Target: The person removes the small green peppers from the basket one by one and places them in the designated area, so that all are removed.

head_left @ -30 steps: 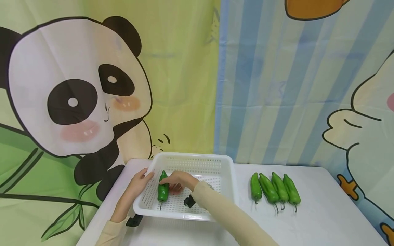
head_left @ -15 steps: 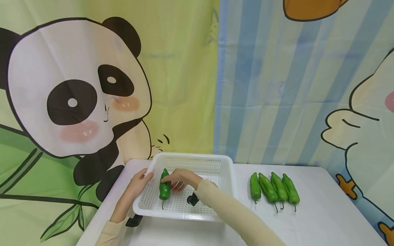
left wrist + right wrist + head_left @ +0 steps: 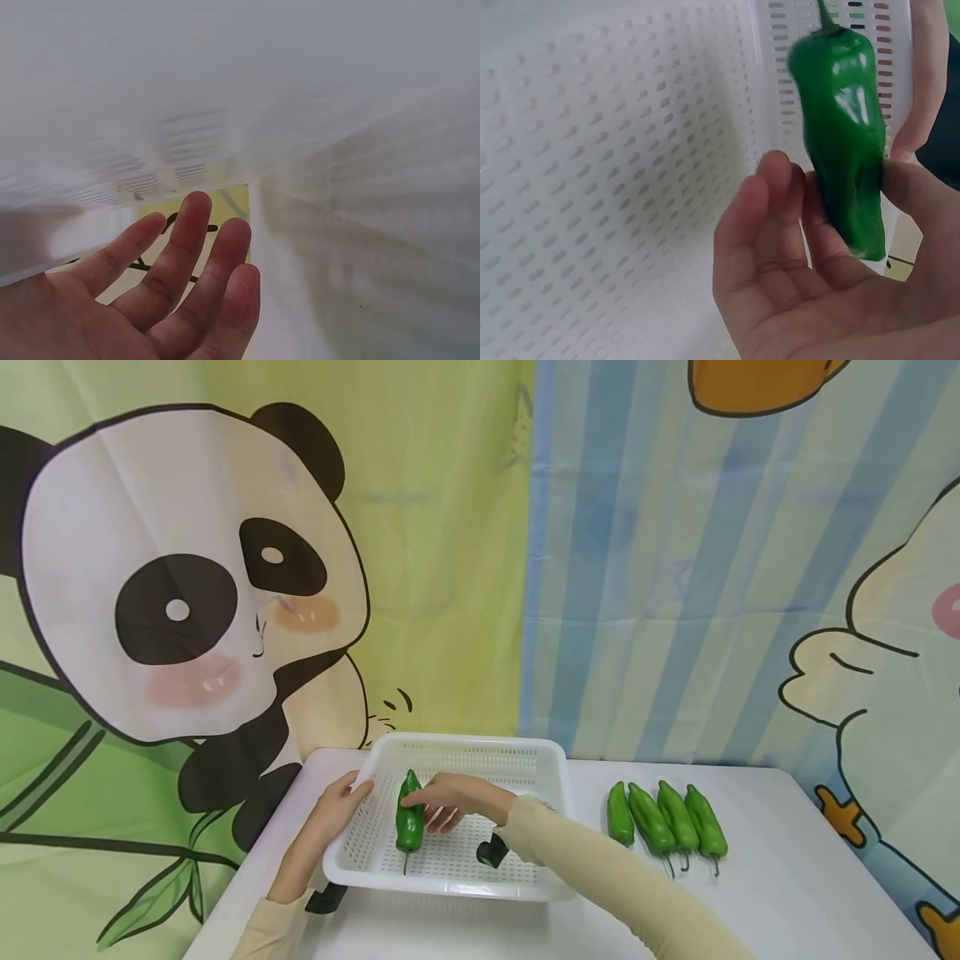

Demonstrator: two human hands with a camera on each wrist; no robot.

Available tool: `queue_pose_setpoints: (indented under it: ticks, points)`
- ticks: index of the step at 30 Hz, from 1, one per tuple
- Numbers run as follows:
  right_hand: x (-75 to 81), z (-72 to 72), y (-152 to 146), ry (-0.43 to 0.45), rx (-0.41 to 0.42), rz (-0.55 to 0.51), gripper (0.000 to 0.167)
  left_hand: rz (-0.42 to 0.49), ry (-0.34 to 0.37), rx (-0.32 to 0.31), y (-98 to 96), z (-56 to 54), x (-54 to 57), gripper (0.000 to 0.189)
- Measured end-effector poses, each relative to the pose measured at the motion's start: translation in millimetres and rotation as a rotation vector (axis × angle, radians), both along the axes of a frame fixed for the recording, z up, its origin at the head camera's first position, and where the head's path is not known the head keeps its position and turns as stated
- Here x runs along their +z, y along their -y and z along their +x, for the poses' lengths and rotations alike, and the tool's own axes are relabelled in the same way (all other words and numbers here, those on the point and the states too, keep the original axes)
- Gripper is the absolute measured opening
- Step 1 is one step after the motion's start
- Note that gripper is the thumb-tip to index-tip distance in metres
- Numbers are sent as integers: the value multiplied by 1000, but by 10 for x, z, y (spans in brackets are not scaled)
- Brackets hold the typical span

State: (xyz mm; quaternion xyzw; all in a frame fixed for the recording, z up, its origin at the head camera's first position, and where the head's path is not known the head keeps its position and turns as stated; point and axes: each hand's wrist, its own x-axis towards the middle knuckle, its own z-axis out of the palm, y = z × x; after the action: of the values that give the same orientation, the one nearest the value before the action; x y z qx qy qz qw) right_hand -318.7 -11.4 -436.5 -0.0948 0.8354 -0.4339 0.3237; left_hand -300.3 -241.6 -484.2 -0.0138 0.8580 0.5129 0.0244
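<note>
In the head view my right hand pinches a glossy green pepper above the bottom of a white perforated plastic basket. The right wrist view shows the thumb on one side of the pepper and a finger on the other, near its tapered end; the stem points away from the hand. My left hand holds the basket's left rim with the thumb over it. Its other fingers stretch loosely along the outside, and the rim hides the thumb in the left wrist view.
Several green peppers lie side by side on the white table, right of the basket. Behind the table hangs a printed curtain with a panda. Black wrist cameras sit on the wrists.
My right hand has moved slightly to the right inside the basket, carrying the pepper with it. The left hand has stayed at the rim.
</note>
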Motion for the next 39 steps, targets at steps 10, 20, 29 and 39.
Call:
queue_pose_setpoints:
  ticks: [10, 20, 29, 39]
  points:
    - [31, -68, -341, 69, -4, -41, 36, 24, 4, 16, -38, 24, -19, 48]
    - [208, 15, -704, 91, 21, -29, 38, 27, 5, 13, -55, 16, -6, 49]
    - [327, 182, -1066, 112, 62, -54, 38, 34, 12, 12, -42, 14, -14, 50]
    - [416, 273, -1516, 132, 69, -167, 40, 43, 16, 12, -31, 13, -7, 50]
